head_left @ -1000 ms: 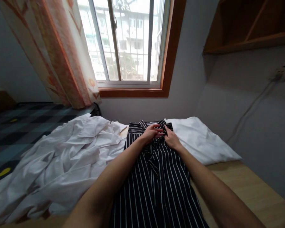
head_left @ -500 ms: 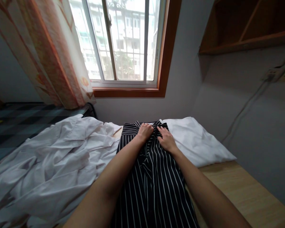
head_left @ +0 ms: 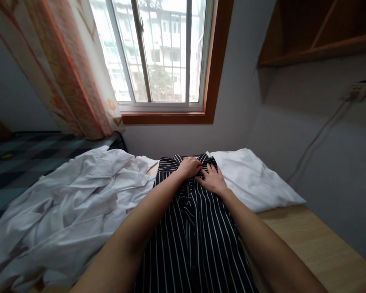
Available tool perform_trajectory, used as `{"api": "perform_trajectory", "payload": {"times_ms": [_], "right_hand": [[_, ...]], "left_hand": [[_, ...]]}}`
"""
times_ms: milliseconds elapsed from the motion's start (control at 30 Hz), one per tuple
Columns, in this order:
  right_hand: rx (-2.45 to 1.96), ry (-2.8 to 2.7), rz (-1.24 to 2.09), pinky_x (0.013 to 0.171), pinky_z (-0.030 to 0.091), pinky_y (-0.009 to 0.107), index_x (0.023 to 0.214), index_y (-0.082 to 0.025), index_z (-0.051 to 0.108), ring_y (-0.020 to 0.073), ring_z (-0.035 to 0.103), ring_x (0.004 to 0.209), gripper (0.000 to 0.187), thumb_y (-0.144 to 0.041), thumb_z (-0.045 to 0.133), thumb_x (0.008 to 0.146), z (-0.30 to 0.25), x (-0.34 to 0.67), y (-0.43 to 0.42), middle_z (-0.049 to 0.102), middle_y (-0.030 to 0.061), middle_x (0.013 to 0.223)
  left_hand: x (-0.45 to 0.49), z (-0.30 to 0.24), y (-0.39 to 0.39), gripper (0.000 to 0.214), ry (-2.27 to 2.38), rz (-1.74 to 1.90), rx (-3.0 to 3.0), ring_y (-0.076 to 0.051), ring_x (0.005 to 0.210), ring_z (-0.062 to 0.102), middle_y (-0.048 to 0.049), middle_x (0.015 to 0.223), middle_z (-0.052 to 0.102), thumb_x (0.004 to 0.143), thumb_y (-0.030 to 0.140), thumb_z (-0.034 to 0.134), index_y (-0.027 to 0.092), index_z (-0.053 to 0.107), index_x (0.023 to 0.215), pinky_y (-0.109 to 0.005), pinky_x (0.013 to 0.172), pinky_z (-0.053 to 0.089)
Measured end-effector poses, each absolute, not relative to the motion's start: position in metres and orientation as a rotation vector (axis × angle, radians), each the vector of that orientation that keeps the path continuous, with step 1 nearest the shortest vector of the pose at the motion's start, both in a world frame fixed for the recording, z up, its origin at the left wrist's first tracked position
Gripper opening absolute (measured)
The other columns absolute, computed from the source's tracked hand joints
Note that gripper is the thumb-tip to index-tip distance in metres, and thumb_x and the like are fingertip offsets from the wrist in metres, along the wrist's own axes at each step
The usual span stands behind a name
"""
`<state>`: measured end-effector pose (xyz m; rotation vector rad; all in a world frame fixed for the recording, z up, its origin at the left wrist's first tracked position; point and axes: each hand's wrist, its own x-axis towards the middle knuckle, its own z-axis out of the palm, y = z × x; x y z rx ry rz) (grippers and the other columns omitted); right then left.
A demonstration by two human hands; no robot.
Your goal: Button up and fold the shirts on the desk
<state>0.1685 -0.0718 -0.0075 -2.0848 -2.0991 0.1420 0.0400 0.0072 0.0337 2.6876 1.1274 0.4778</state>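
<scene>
A black shirt with thin white stripes [head_left: 198, 236] lies flat along the wooden table [head_left: 317, 244], its collar end toward the window. Both my hands rest on it near the collar. My left hand [head_left: 189, 167] has its fingers curled closed on the striped cloth at the neck. My right hand [head_left: 212, 179] lies just beside it, fingers spread and pressed flat on the fabric. My forearms run over the shirt's length.
A crumpled heap of white cloth [head_left: 67, 215] covers the table's left side. Another white garment [head_left: 253, 179] lies at the right of the shirt. Behind are a window [head_left: 158, 53], a patterned curtain [head_left: 61, 69], a wooden shelf [head_left: 320, 32] and a wall cable [head_left: 320, 134].
My left hand's fingers, stretched over the collar a second ago, have curled into the cloth. My right hand has flattened and shifted slightly. The view has drifted a little.
</scene>
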Motion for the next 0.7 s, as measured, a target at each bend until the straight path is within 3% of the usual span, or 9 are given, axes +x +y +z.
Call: {"api": "perform_trajectory", "payload": {"times_ms": [333,533,700], "right_hand": [[-1.884,-2.307,0.313,0.117,0.006,0.053,0.150,-0.018,0.032,0.0272,0.015,0.147,0.070,-0.061,0.024,0.097,0.006,0.169,-0.101,0.024,0.0134,0.158],[-1.403,-2.631,0.311,0.119,0.007,0.047,0.152,-0.011,0.025,0.0265,0.011,0.148,0.081,-0.066,0.034,0.093,0.016,0.149,-0.212,0.018,0.0149,0.159],[-1.116,-2.770,0.454,0.120,0.010,0.051,0.154,-0.013,0.019,0.0294,0.007,0.148,0.086,-0.065,0.044,0.089,0.022,0.138,-0.317,0.011,0.0153,0.159]], "left_hand": [[-0.021,0.043,-0.064,0.043,0.997,0.242,2.648,-0.023,0.145,0.025,-0.0054,0.152,0.040,0.096,0.041,0.046,0.027,0.052,0.136,-0.043,0.118,0.012],[-0.064,0.017,-0.106,0.054,0.941,0.112,2.657,-0.023,0.148,0.013,-0.0052,0.158,0.026,0.098,0.046,0.039,0.026,0.036,0.148,-0.046,0.118,0.002],[-0.066,0.015,-0.112,0.052,0.957,0.186,2.645,-0.022,0.148,0.015,-0.0034,0.157,0.029,0.097,0.044,0.044,0.027,0.040,0.146,-0.042,0.118,0.001]]}}
